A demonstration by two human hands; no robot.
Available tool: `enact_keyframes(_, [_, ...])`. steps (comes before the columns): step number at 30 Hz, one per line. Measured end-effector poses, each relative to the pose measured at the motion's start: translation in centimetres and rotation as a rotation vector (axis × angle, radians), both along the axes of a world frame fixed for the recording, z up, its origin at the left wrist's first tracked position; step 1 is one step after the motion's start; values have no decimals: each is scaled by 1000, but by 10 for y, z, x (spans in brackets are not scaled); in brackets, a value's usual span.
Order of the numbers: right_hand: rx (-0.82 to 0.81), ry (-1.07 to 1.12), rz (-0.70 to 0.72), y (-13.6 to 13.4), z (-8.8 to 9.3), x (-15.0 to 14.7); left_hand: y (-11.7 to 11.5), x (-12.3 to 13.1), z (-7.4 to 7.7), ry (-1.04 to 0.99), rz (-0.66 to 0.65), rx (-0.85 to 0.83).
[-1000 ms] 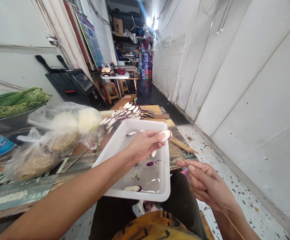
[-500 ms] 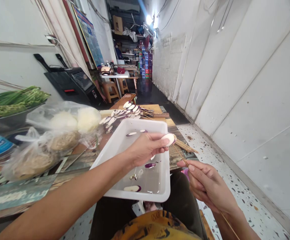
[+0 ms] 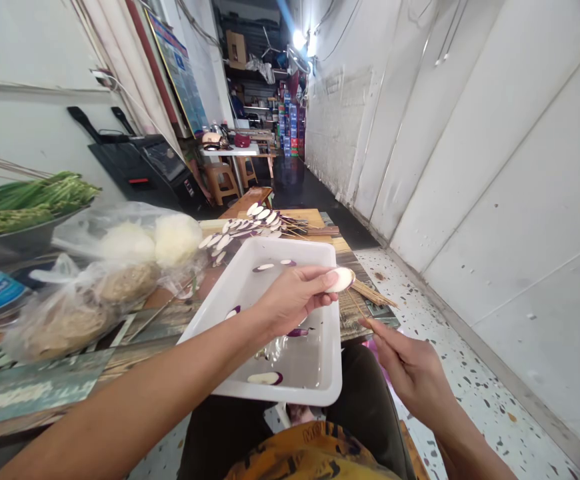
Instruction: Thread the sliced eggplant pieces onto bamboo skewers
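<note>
My left hand (image 3: 303, 293) pinches a pale eggplant slice (image 3: 341, 280) with purple skin at its edge, above the right side of a white plastic tub (image 3: 336, 367). Lower and to the right, my right hand (image 3: 403, 357) is closed on a thin bamboo skewer (image 3: 355, 303) that slants up towards the slice. Whether the tip has entered the slice cannot be made out. Water fills the tub's bottom, and several slices lie in it, among them a loose eggplant slice (image 3: 265, 378) near the front.
Skewered eggplant slices (image 3: 260, 220) are heaped behind the tub. A bundle of bare skewers (image 3: 375, 293) lies at the table's right edge. Plastic bags of food (image 3: 130, 247) and a bowl of greens (image 3: 30, 203) stand left. A white wall (image 3: 495, 167) runs along the right.
My right hand has shifted slightly up and turned, with the skewer still in it. The slice in my left hand has tilted a little. Another slice shows at the tub's left side.
</note>
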State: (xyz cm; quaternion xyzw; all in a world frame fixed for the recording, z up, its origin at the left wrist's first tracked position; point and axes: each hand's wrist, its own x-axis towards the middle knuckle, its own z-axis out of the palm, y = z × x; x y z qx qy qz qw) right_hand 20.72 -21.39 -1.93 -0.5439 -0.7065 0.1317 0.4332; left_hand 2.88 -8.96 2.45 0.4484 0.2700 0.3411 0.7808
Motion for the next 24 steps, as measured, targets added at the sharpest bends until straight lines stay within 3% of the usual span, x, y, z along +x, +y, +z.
enact_keyframes(3, [245, -321, -42, 3, -4, 3, 1, 0, -1, 16, 9, 16])
enact_keyframes(5, [278, -345, -30, 5, -4, 5, 2, 0, -2, 14, 7, 38])
enact_keyframes(18, [-223, 497, 187, 17, -25, 11, -1, -2, -3, 58, -37, 90])
enact_keyframes(21, [-264, 590, 231, 23, -30, 13, -3, -2, -2, 81, -30, 134])
enact_keyframes(24, [-185, 508, 233, 27, -31, 15, -8, -2, 3, 128, 34, 235])
